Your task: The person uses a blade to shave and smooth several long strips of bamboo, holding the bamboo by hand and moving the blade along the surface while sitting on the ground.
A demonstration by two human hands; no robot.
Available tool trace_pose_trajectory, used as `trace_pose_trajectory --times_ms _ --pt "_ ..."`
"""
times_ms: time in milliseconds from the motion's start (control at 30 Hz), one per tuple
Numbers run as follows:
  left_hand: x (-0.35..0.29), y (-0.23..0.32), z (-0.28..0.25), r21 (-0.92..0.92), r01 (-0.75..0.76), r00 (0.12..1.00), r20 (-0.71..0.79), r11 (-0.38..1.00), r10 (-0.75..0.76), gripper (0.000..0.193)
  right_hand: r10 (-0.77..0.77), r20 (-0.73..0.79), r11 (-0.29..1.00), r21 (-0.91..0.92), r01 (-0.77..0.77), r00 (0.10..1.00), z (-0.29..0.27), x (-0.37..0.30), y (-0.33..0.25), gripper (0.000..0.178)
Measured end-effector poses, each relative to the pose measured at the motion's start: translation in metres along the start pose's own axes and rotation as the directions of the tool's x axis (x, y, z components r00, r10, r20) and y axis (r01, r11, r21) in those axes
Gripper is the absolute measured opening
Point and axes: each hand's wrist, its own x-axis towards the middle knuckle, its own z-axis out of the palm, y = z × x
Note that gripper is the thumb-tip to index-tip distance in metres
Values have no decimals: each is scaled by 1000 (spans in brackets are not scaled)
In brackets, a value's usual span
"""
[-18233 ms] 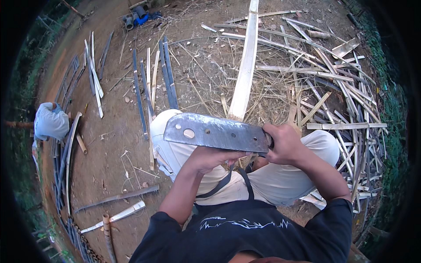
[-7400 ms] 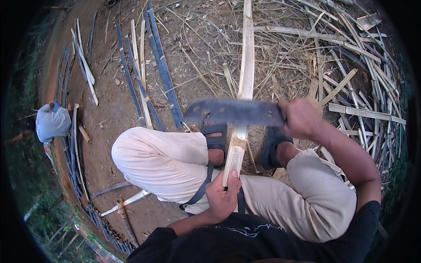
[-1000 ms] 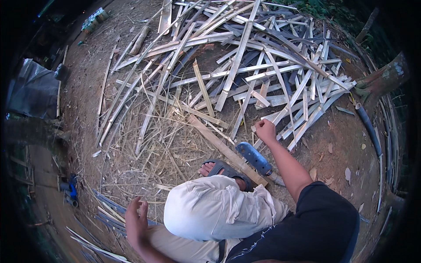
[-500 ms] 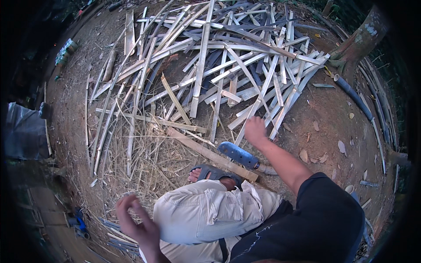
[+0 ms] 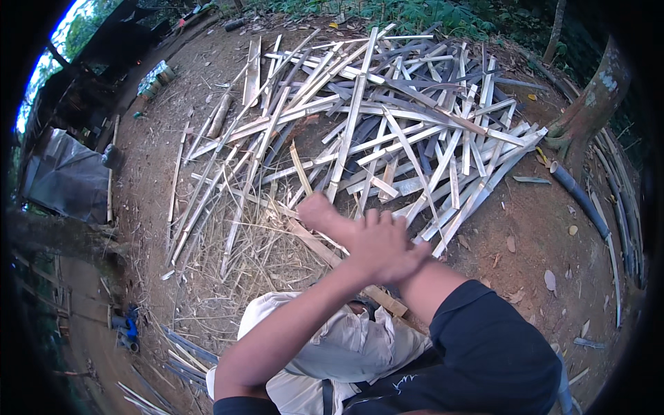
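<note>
Both hands are seen raised in front of the chest, crossed over one another. The left hand (image 5: 380, 245) lies on top, fingers curled loosely, laid across the right wrist or forearm; nothing is seen held in it. The right hand (image 5: 319, 213) pokes out beyond it toward the upper left, clenched as a fist; whether sth. is gripped inside cannot be told.

A flat bamboo slat (image 5: 339, 259) is laid on the dirt just below the hands, its long axis running from upper left to lower right, the near end (image 5: 387, 302) showing by the light trouser leg (image 5: 332, 339). The middle part is hidden behind the hands. The right hand is placed nearer its far end, the left nearer the middle.

Beyond, a big pile of split bamboo strips (image 5: 387, 131) is spread across the ground, w/ dry shavings (image 5: 256, 256) to the left. A tree trunk (image 5: 595, 104) stands at the right edge, a dark tarp (image 5: 66, 176) far left.
</note>
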Motion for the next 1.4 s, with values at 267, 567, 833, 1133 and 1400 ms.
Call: trace_pose_trajectory --times_ms 267,567,833,1133,1400 --pt "-59 43 -27 -363 -612 786 -183 702 591 41 515 -248 856 108 -505 820 24 -30 246 23" --pt "-236 -133 -30 -383 481 779 -226 789 -585 31 821 -6 567 121 -814 571 79 -69 447 55" --pt "-308 -156 23 89 789 614 -99 608 -783 35 822 57 562 79 -824 566 67 -49 371 63" --pt "-310 -120 -11 -113 647 641 -456 754 -618 32 764 -108 637 -31 -770 636 8 -173 327 61" --pt "-281 -74 -63 -553 -327 561 -766 766 -314 47 520 743 -383 644 -662 422 -87 -226 371 51"
